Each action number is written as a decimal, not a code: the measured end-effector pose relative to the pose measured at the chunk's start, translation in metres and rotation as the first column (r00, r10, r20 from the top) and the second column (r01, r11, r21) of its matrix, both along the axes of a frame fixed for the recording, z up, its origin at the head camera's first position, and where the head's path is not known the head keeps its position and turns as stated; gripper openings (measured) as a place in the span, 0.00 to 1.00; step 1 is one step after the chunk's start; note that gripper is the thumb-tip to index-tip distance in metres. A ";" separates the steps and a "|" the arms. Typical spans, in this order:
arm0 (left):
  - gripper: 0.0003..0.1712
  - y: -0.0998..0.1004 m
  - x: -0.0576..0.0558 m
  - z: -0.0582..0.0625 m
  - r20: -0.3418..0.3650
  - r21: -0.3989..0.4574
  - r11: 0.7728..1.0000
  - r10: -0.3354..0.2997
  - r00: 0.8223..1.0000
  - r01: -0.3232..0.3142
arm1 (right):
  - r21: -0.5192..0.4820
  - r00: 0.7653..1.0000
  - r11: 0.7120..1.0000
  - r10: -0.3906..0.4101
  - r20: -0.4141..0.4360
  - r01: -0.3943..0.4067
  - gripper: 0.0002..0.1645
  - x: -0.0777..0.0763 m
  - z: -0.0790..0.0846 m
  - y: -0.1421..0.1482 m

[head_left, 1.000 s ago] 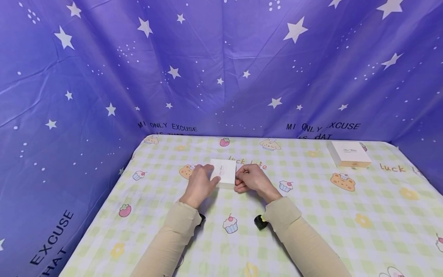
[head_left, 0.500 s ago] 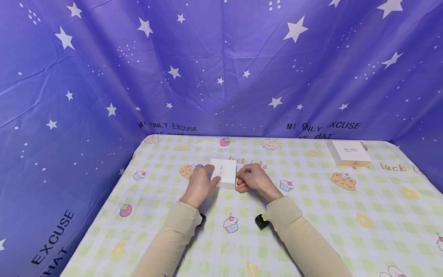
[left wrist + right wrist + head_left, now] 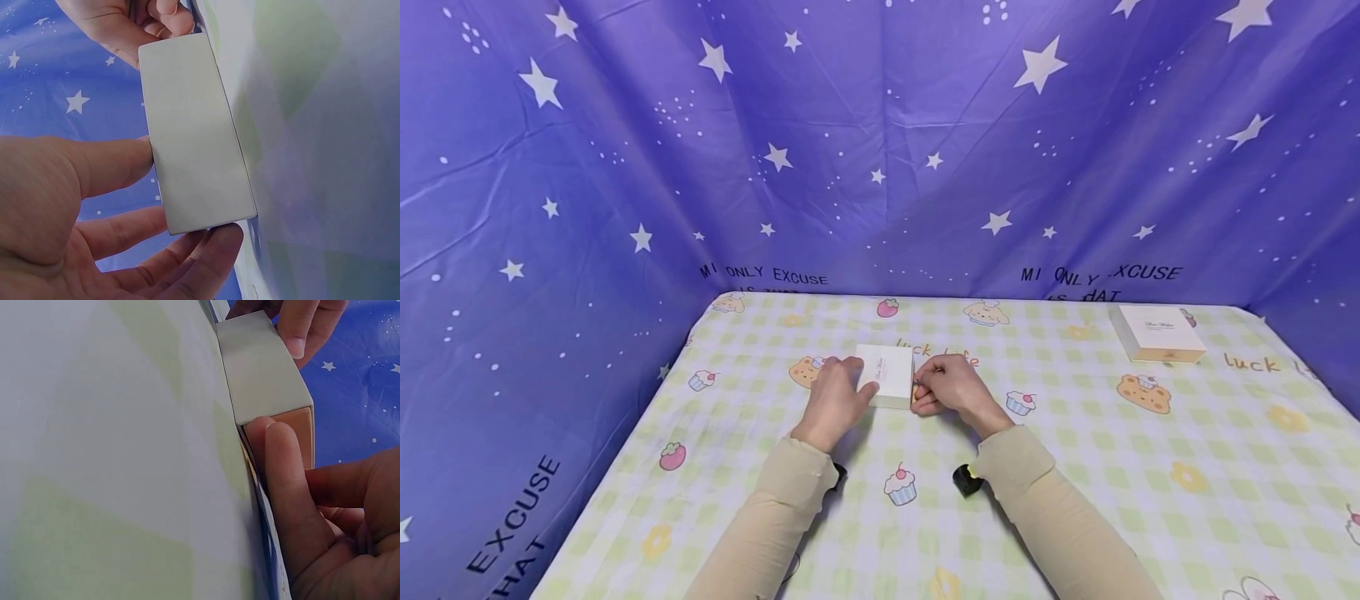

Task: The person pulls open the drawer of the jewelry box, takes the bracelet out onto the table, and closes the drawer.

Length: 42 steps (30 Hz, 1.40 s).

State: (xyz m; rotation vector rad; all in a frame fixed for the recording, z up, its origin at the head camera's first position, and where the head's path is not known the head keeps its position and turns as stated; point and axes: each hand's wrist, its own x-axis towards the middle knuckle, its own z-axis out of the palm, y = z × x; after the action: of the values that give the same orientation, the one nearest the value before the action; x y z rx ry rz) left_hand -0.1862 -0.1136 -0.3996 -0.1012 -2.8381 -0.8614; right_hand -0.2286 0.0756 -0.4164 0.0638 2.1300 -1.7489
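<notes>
A small flat white box (image 3: 891, 372) with fine print on its lid lies on the checked cloth. My left hand (image 3: 833, 402) grips its left end; in the left wrist view the thumb rests along the top edge and the fingers (image 3: 212, 256) wrap the end. At the opposite end my right hand (image 3: 951, 390) has thumb and fingers drawn together. In the right wrist view that end is a tan face (image 3: 298, 434), and the right fingers (image 3: 284, 469) lie against it. What exactly they pinch there is hidden.
A second white box (image 3: 1161, 331) with a tan front side stands at the far right of the table. The cloth (image 3: 1075, 500) carries printed cupcakes, bears and flowers. A purple curtain (image 3: 880, 150) with stars hangs behind and at both sides.
My right hand has shifted very slightly to the right, and a thin tan strip shows at the box's right end. The left hand and the far box stay in place.
</notes>
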 end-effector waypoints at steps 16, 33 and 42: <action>0.23 0.000 0.001 -0.001 -0.014 0.008 1.000 -0.010 1.000 0.010 | -0.005 1.000 1.000 -0.007 0.002 0.007 0.11 -0.002 -0.001 0.003; 0.24 0.000 0.000 -0.001 0.005 0.014 1.000 -0.002 1.000 0.001 | 0.014 1.000 1.000 -0.011 -0.005 0.011 0.11 -0.003 -0.001 0.006; 0.24 0.001 0.001 0.000 0.020 0.006 1.000 0.001 1.000 -0.001 | 0.025 1.000 1.000 -0.013 -0.006 0.013 0.11 -0.001 0.001 0.007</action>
State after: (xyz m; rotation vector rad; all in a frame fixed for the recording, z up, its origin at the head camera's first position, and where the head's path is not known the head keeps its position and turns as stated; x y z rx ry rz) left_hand -0.1856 -0.1126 -0.3996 -0.0905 -2.8540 -0.8755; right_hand -0.2292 0.0822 -0.4153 0.0797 2.1602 -1.7326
